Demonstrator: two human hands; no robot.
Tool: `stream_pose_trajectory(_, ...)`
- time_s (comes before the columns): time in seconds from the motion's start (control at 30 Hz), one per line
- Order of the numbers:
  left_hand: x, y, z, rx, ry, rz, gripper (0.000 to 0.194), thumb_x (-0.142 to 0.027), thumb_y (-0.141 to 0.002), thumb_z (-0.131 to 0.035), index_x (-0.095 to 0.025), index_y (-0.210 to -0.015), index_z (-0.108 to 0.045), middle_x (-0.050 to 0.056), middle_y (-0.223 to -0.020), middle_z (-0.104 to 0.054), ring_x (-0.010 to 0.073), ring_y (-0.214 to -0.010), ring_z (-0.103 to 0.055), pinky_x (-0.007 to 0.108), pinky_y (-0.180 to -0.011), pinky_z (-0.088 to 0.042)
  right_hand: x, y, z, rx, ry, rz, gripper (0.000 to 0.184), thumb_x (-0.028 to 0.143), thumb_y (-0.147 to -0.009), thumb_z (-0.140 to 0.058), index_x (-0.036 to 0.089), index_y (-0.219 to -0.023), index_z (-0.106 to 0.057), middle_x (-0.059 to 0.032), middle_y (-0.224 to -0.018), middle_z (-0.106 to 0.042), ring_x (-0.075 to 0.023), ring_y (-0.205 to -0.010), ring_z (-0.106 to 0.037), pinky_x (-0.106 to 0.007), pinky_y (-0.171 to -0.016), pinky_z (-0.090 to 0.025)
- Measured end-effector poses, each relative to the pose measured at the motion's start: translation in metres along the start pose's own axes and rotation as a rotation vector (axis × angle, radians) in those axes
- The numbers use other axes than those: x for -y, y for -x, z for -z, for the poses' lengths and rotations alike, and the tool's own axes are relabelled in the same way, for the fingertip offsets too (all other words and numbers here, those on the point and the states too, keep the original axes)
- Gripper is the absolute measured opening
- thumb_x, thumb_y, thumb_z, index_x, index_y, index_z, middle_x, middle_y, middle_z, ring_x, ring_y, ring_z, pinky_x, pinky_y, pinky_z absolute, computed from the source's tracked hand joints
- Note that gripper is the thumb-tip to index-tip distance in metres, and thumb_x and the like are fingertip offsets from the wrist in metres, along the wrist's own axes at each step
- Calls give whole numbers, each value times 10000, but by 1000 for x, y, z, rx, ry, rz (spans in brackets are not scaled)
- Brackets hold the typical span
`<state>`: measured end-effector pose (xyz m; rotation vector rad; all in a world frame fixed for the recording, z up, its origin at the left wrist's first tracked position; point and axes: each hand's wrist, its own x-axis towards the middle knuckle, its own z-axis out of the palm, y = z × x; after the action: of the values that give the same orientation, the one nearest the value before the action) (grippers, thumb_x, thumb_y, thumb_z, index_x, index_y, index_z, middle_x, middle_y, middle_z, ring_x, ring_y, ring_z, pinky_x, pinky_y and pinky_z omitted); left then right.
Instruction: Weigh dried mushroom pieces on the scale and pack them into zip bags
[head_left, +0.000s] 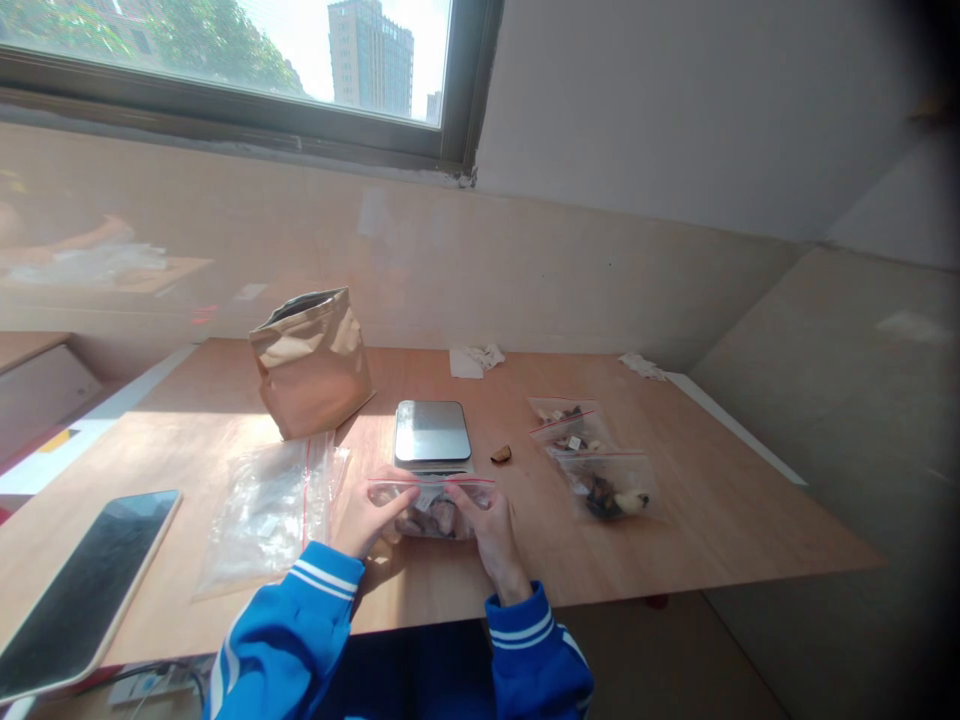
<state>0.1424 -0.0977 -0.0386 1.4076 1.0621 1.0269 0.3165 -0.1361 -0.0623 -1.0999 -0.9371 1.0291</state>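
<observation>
Between my hands is a clear zip-lock bag (431,518) with a red seal line and brownish dried pieces inside. My left hand (373,512) pinches the left part of its top edge between thumb and fingers. On the right part of that edge, my right hand (486,522) grips the same way. Just beyond the bag lies a kitchen scale (432,431) with a bare silver plate; the bag hides its front edge. A small brown dried piece (501,455) rests on the table, right of the scale.
Several filled zip-lock bags (607,485) lie to the right. At left are flat, unfilled clear bags (262,510), a standing open brown pouch (311,365) and a phone or tablet (90,580). Crumpled tissues (477,361) lie at the wooden table's (720,500) back edge, below the wall.
</observation>
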Motion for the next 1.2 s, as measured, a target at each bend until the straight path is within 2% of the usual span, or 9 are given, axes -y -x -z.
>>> stream_pose_trajectory(0.13, -2, 2, -1, -7, -8, 4, 275, -413, -678, -736, -153, -739, -672, 14, -700, -648, 150, -660, -612, 242, -630, -474, -4, -1, -1, -13, 5, -19, 293, 399, -696, -749, 150, -849, -725, -72, -824, -743, -218, -793, -698, -339, -766, -558)
stream_pose_trajectory(0.33, 3, 1, 0, 11, -20, 4, 257, -401, -722, -703, -160, -784, -639, -15, -689, -633, 126, -672, -609, 217, -648, -464, -7, -2, -4, -43, 8, -60, 293, 393, -693, -750, 141, -843, -728, -85, -842, -745, -219, -801, -698, -328, -765, -555)
stream_pose_trajectory(0.53, 5, 0, -1, -17, -26, -44, 235, -376, -728, -705, -155, -787, -654, 3, -771, -653, 136, -740, -627, 216, -683, -477, -7, -2, -6, -72, 116, 67, 195, 339, -714, -730, 154, -766, -699, -48, -767, -713, -186, -748, -677, -290, -716, -549)
stream_pose_trajectory(0.7, 5, 0, -3, -23, -6, -31, 240, -371, -731, -704, -145, -798, -656, 18, -759, -661, 151, -734, -635, 230, -666, -496, -5, 0, -9, -116, 133, 114, 186, 329, -715, -727, 151, -746, -685, -45, -755, -700, -186, -740, -672, -297, -716, -553)
stream_pose_trajectory(0.83, 1, 0, -4, 16, 41, -65, 240, -363, -736, -700, -139, -816, -667, 41, -782, -679, 176, -781, -644, 260, -703, -512, 0, 2, -7, -30, 73, 57, 228, 359, -733, -720, 153, -829, -706, -68, -824, -727, -211, -786, -688, -332, -754, -565)
stream_pose_trajectory(0.93, -3, 0, -4, 40, 71, -91, 237, -346, -716, -724, -136, -816, -684, 51, -799, -687, 185, -809, -646, 279, -757, -514, 2, 3, -6, 111, 31, 49, 275, 371, -762, -703, 171, -950, -718, -90, -992, -727, -239, -955, -676, -387, -887, -537)
stream_pose_trajectory(1.0, -3, 1, -6, 34, 85, -82, 229, -340, -701, -738, -134, -787, -687, 50, -780, -686, 186, -799, -648, 283, -759, -516, 2, 2, -5, 159, 33, 81, 284, 362, -754, -717, 192, -981, -721, -86, -1068, -711, -247, -1044, -646, -410, -957, -500)
stream_pose_trajectory(1.2, 1, 1, -9, -50, 83, -51, 239, -352, -678, -752, -137, -755, -683, 45, -759, -678, 185, -750, -651, 287, -699, -527, 1, 1, -7, 152, 100, 185, 126, 317, -765, -713, 222, -835, -755, -67, -989, -726, -222, -994, -652, -386, -937, -507)
